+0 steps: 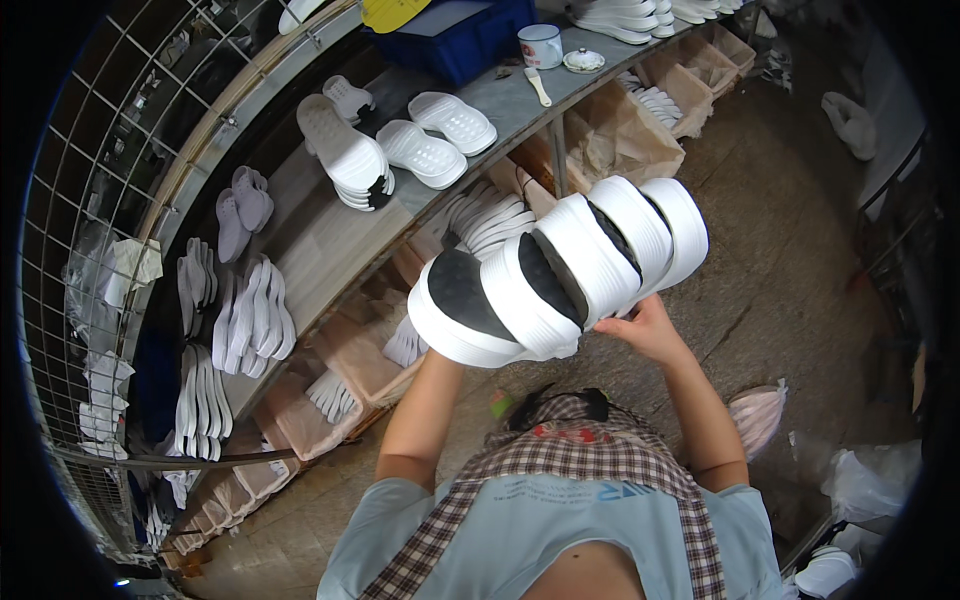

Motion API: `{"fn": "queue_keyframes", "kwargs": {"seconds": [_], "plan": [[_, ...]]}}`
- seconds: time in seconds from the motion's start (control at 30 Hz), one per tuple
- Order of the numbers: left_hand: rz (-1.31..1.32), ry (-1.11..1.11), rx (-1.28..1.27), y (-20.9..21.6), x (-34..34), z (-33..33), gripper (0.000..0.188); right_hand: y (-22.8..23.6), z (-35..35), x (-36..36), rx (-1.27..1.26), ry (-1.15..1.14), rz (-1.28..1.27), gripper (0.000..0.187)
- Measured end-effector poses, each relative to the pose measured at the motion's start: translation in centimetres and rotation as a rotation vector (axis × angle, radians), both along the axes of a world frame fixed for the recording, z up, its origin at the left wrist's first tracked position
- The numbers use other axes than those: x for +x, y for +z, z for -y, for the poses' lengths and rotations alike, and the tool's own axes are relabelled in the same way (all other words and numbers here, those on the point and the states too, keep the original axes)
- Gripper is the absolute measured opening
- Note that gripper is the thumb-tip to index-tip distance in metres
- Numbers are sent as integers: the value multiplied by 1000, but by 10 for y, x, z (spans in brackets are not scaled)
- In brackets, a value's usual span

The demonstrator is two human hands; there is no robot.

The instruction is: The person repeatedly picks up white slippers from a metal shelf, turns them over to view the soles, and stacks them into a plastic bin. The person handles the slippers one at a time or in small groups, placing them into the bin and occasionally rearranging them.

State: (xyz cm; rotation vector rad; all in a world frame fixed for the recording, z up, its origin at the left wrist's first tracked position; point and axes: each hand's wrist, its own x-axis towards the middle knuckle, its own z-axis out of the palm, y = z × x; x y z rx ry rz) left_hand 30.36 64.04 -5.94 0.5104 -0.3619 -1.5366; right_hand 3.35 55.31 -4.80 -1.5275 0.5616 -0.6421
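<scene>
Several white soles [588, 255], right hand [648, 330] gripping

A lone view, from the left of two head-worn fisheye cameras, looks steeply down over the wearer's shirt [500, 530] at lower centre. The white soles [592, 258] sit close to the lens, mid-frame; the floor [780, 240] lies farther below. The worktop [335, 245] curves from lower left to upper right, inside a dark rim.
</scene>
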Motion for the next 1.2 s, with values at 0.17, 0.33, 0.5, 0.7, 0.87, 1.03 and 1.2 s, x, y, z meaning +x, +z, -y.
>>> {"fn": "queue_keyframes", "kwargs": {"seconds": [0.17, 0.33, 0.5, 0.7, 0.87, 1.03, 1.2], "plan": [[-13, -37, -14, 3, -7, 2, 43, -16, 4, 5, -193, -98, 60, 73], [-57, -94, 21, 1, -37, -20, 43, -41, 17, 1, -376, -155, -147, 61], [-116, -109, 70, -9, -69, -37, 42, -23, 31, 3, -138, -106, 94, 51], [-140, -34, 69, -11, -41, -39, 42, 14, 15, -13, 57, -39, 36, 47], [-141, 7, 90, -8, -18, -41, 41, 7, 5, -15, 379, 35, 247, 48], [-76, 3, 122, -3, -18, -40, 39, 4, -8, -13, 396, 4, 253, 72], [-51, -23, 156, 4, -24, -34, 44, 4, -12, -11, 361, -15, 255, 75]]}}
